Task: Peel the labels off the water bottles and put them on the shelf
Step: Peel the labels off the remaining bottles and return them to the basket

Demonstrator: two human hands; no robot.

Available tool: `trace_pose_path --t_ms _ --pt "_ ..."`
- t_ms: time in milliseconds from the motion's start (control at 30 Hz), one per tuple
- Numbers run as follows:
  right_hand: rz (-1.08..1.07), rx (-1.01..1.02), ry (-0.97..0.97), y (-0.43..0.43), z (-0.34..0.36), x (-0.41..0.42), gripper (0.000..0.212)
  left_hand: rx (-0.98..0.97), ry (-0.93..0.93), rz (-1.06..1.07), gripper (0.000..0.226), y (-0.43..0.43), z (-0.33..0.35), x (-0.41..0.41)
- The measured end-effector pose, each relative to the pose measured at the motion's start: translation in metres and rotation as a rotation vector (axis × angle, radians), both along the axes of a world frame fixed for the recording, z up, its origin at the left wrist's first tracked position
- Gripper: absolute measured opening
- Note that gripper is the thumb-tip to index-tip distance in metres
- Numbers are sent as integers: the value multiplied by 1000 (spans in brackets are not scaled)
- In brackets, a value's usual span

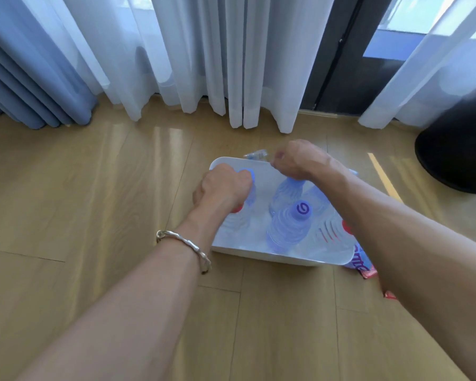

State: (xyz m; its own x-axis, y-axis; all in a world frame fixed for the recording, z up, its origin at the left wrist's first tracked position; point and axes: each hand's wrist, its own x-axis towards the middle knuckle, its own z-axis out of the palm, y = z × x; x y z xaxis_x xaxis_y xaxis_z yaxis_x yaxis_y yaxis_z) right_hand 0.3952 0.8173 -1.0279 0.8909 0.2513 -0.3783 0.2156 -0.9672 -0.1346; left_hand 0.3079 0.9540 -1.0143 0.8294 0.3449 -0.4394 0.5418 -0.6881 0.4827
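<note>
- one white tray [259, 254] on the wood floor [94, 188], looks like five bottles [289, 229] standing in it, hard to be sure
- left grip [223, 188] clenched round the blue-capped bottle [248, 174] at the tray's far left corner
- right grip [297, 160] curled over the far rim, can't tell if it's holding anything
- two bits of peeled label [359, 264] on the floor just beside the tray's near right corner

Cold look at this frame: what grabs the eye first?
Two bare forearms reach to a white tray of blue-capped water bottles on the wood floor, mid-frame. The left hand grips the leftmost bottle by its neck; the right hand hovers curled over the tray's far edge. Loose labels lie at the tray's near right corner.
</note>
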Motion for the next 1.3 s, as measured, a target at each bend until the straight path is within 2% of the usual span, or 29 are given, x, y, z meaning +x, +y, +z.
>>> trace_pose_path --t_ms 167,267,533,1000,1200,1300 --pt "-147 208 -70 -21 22 -20 31 68 -92 -12 41 -4 5 4" --pt "-184 288 -134 -35 27 -25 30 93 -128 -35 36 -5 7 8" --pt "-219 361 -98 -59 30 -35 28 112 -202 -128 27 -11 11 17" --pt "-247 481 -83 -59 29 -30 28 69 -142 -271 52 -34 17 27" --pt "-242 587 -90 -49 30 -30 25 -22 -225 -258 55 -40 30 33" --pt "-256 633 -117 -47 33 -35 24 6 -279 -274 53 -42 34 31"
